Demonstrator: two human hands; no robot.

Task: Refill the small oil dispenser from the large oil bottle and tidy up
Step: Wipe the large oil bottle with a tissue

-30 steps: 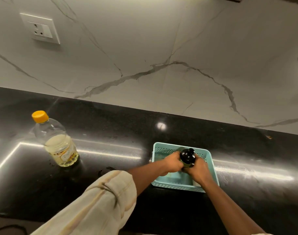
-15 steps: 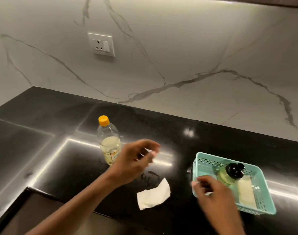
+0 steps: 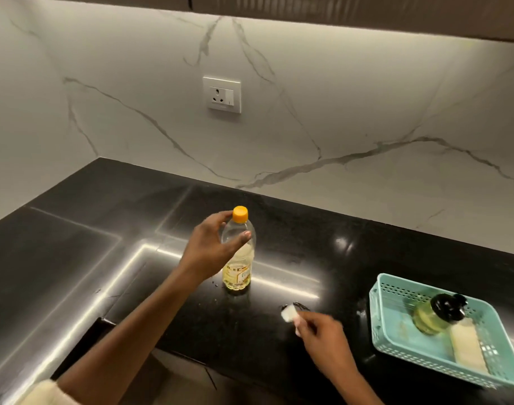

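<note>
The large oil bottle (image 3: 238, 267), clear with an orange cap and some yellow oil in its lower part, stands upright on the black counter (image 3: 74, 258). My left hand (image 3: 212, 247) grips it just below the cap, thumb in front and fingers behind. My right hand (image 3: 320, 331) pinches a crumpled white tissue (image 3: 288, 313) down on the counter, over a small dark smear. The small oil dispenser (image 3: 428, 318), with a black cap and yellow oil inside, leans in the teal basket (image 3: 378, 314) at the right.
A pale oblong pad (image 3: 468, 347) lies in the basket beside the dispenser. A wall socket (image 3: 222, 95) sits on the marble backsplash. The counter's front edge steps back below my left forearm. Small drops dot the counter by the bottle's base.
Both hands left the dispenser in the basket. My left hand reached over and took hold of the large bottle. My right hand moved left and picked up the tissue, now bunched.
</note>
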